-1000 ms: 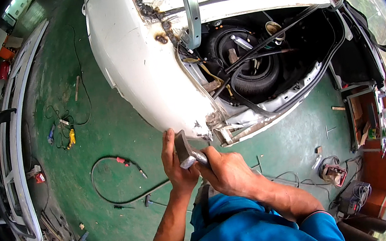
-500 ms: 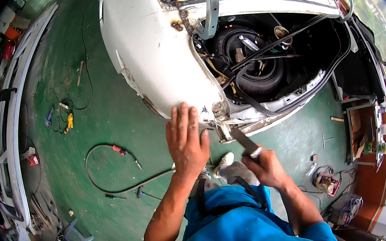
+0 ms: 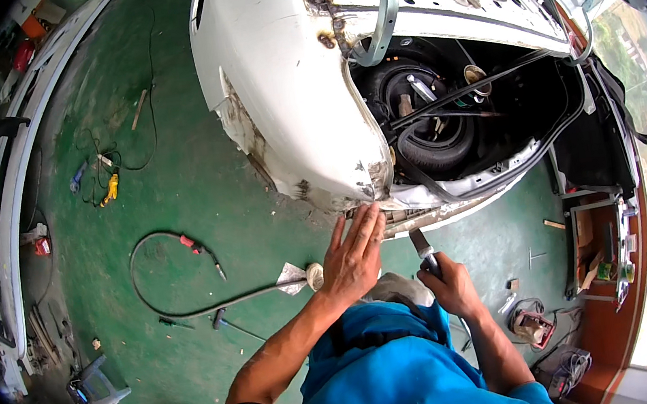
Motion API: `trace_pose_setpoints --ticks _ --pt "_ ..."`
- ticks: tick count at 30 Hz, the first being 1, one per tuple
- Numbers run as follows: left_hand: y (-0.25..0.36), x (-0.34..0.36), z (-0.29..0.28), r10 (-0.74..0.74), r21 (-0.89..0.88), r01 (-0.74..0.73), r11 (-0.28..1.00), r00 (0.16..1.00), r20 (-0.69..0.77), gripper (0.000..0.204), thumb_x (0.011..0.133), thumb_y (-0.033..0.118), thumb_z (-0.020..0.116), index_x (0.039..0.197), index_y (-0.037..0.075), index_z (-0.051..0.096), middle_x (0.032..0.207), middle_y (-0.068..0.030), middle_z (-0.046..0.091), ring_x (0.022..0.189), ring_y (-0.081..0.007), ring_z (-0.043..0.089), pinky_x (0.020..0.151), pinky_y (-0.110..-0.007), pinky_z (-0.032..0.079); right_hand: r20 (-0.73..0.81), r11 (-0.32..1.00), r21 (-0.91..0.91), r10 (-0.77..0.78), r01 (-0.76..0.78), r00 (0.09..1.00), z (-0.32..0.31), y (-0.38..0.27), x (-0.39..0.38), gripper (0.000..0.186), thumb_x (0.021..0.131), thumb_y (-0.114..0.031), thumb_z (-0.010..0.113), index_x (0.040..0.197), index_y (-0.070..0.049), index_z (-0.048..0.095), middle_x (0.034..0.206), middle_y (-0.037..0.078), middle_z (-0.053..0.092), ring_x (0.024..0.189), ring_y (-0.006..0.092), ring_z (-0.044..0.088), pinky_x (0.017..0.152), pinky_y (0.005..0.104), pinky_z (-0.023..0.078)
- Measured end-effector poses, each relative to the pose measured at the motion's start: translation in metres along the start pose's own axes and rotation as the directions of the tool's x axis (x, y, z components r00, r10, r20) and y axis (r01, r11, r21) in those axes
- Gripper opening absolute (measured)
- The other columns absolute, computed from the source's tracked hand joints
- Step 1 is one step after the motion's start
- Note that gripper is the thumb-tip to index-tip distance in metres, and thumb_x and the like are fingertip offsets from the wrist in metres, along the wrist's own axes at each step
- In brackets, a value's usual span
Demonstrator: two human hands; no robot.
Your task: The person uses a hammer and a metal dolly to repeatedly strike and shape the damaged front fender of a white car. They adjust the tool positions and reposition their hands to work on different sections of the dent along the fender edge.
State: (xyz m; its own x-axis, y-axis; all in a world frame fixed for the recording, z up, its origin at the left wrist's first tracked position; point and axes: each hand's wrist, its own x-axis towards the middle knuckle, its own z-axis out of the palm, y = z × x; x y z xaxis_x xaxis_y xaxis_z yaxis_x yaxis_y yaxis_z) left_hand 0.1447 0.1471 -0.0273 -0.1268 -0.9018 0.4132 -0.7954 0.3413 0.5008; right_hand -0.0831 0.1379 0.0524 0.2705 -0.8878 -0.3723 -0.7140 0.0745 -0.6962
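Green floor (image 3: 198, 178) underneath, scuffed and stained. White car (image 3: 281, 68) across upper middle, rear corner scraped and dirty, scorch marks on upper seam. Dark trunk (image 3: 516, 115) exposed. Long white frame (image 3: 12, 210) far left, lengthwise. Blue shirt (image 3: 397, 388) at bottom. In trunk, spare tire (image 3: 454, 154) lying flat, dark bar (image 3: 441, 101) crossing above. On floor, left of both hands, dark hose (image 3: 223, 306) in a loop, red section near one end. Left hand (image 3: 354, 259) at the car's rear corner, grip flat, fingers stretched out; fingertips right at the edge, cannot tell if pressing. Right hand (image 3: 456, 287) lower and to the right, grip wrapped around black handle (image 3: 433, 271) of metal tool (image 3: 425, 251). Tool pointing up toward car's rear edge, just right of left hand, contact unclear. Farther left on floor, yellow tool (image 3: 111, 189) near blue tool (image 3: 78, 177).
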Motion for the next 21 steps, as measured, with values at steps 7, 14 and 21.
trace_pose_setpoints --ticks 7,14,21 --pt "0.004 -0.006 0.008 -0.541 -0.754 0.482 0.445 0.816 0.202 0.053 0.097 0.019 0.067 0.141 -0.003 0.049 0.121 -0.0186 0.068 0.109 -0.0317 0.068 0.099 -0.040 0.051 0.059 0.991 -0.134 0.010 -0.002 0.998 0.004 -0.010 -0.003 0.027 0.089 -0.019 0.074 0.095 0.003 0.059 0.064 0.013 0.056 0.057 0.0183 0.052 0.055 0.0375 0.043" --pt "-0.007 0.037 -0.006 -0.588 -0.875 0.313 -0.370 0.650 0.481 0.037 0.100 0.038 0.063 0.114 0.005 0.061 0.103 -0.0082 0.071 0.095 -0.0191 0.070 0.085 -0.031 0.054 0.082 0.985 -0.172 0.015 -0.001 0.997 0.004 -0.023 -0.009 0.035 0.090 -0.030 0.073 0.104 -0.001 0.062 0.077 0.024 0.065 0.072 0.0420 0.067 0.066 0.0463 0.052" --pt "0.001 0.053 0.000 -0.575 -0.835 0.366 -0.410 0.607 0.548 0.038 0.099 0.044 0.065 0.103 0.006 0.061 0.096 -0.0083 0.071 0.091 -0.0184 0.070 0.080 -0.032 0.056 0.068 0.986 -0.165 0.023 -0.012 0.997 0.002 -0.017 -0.013 0.036 0.089 -0.030 0.073 0.107 -0.001 0.063 0.079 0.024 0.067 0.075 0.0418 0.069 0.068 0.0463 0.053"
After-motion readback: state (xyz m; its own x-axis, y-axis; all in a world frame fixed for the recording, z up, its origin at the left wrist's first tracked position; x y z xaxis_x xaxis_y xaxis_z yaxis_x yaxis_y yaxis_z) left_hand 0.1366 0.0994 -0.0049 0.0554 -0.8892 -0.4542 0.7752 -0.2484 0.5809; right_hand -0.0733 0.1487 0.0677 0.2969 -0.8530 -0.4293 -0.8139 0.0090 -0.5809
